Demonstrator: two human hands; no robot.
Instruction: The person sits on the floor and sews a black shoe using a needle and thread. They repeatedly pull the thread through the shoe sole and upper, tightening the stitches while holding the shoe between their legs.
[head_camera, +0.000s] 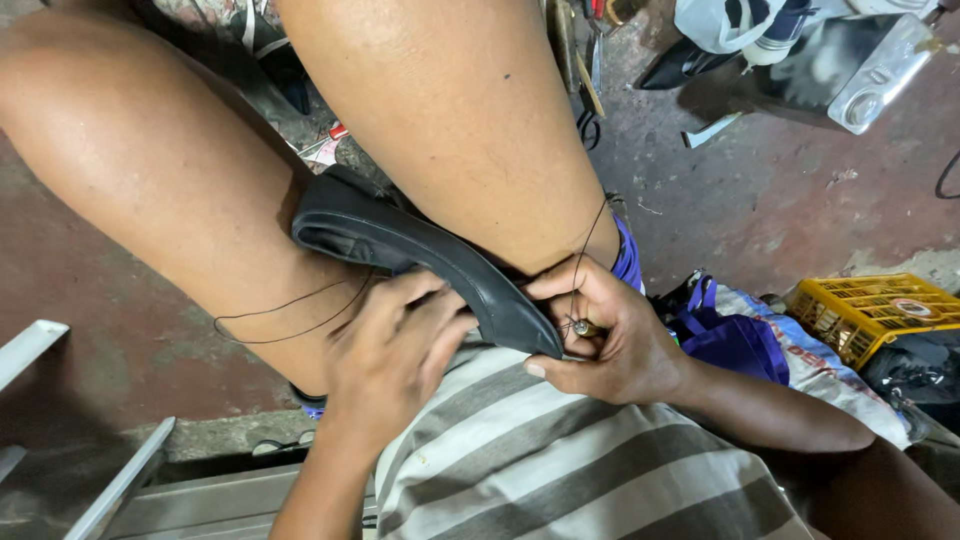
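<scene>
A black leather shoe (400, 245) is clamped between my two bare knees, its toe pointing toward my striped shirt. My left hand (390, 355) presses against the shoe's underside and near edge, fingers spread along it. My right hand (605, 335) grips a small awl with a metal tip (582, 326) at the shoe's toe edge. A thin dark thread (290, 322) loops from the shoe over my left thigh, and another strand runs up past my right knee.
A yellow plastic crate (870, 310) sits at the right beside a purple bag (730, 335) and printed sack. Tools and scraps (590, 70) lie on the stained concrete floor ahead. A metal object (880, 70) is at the top right. Pale metal bars (120, 480) lie at the lower left.
</scene>
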